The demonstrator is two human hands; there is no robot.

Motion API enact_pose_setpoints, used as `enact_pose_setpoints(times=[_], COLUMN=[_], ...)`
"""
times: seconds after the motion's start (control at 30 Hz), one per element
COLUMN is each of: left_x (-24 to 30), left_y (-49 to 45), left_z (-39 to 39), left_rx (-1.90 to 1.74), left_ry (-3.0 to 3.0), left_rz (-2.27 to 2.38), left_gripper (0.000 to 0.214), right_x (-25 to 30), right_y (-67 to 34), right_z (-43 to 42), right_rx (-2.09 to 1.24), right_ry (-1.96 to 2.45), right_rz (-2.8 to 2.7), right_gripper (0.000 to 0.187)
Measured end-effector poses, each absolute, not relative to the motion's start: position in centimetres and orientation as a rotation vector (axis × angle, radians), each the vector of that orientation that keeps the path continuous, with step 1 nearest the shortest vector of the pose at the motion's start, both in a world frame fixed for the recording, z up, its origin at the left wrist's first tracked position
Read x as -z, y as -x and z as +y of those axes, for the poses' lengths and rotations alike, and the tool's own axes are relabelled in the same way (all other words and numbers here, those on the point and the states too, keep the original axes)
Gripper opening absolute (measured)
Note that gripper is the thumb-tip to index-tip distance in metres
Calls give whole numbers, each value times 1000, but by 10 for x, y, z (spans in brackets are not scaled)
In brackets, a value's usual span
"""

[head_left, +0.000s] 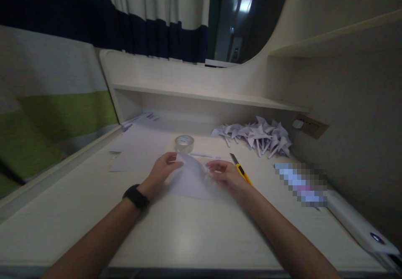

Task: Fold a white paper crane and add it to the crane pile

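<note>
A white sheet of paper (191, 181) is held between my two hands above the desk, its upper edge curling. My left hand (166, 166) pinches the sheet's upper left corner; a black watch sits on that wrist. At the right edge of the sheet, the fingers of my right hand (225, 173) are closed on the paper. Just beyond the sheet stands a roll of clear tape (184, 144). A thin white paper stick (205, 156) lies behind the sheet. Beside my right hand rests a yellow utility knife (241, 170) with its blade out.
Several white paper pinwheels (259, 136) are heaped at the back right. A stack of white paper (141, 141) lies at the back left. A blurred-out phone (300, 185) and a long white device (354, 220) line the right side. A shelf (201, 94) spans the back.
</note>
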State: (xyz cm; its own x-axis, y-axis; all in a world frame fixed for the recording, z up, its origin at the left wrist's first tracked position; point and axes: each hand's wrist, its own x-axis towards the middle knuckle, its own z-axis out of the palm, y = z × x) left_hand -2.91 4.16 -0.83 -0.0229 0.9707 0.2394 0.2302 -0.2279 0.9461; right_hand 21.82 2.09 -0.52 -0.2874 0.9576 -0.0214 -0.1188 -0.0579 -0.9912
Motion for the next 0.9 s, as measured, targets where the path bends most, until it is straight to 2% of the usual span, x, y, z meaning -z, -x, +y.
enact_pose_setpoints(times=[0.13,0.3,0.63,0.9], left_x=[3,4,1,2], left_y=[22,20,10,10], left_z=[32,25,20,20], left_rx=[-1204,-1118,-1156,-1204], left_ry=[-1354,-1312,-1373,-1427], left_rz=[1110,989,1190,1224], left_gripper=[49,35,32,35], right_x=[6,6,18,10], right_y=[-221,-219,-214,-216], right_z=[22,21,24,22], right_rx=[-1550,-1556,-1572,-1610], right_ry=[1002,1006,974,956], right_rz=[-1334,-1357,-1191,-1084], right_gripper=[45,45,48,35])
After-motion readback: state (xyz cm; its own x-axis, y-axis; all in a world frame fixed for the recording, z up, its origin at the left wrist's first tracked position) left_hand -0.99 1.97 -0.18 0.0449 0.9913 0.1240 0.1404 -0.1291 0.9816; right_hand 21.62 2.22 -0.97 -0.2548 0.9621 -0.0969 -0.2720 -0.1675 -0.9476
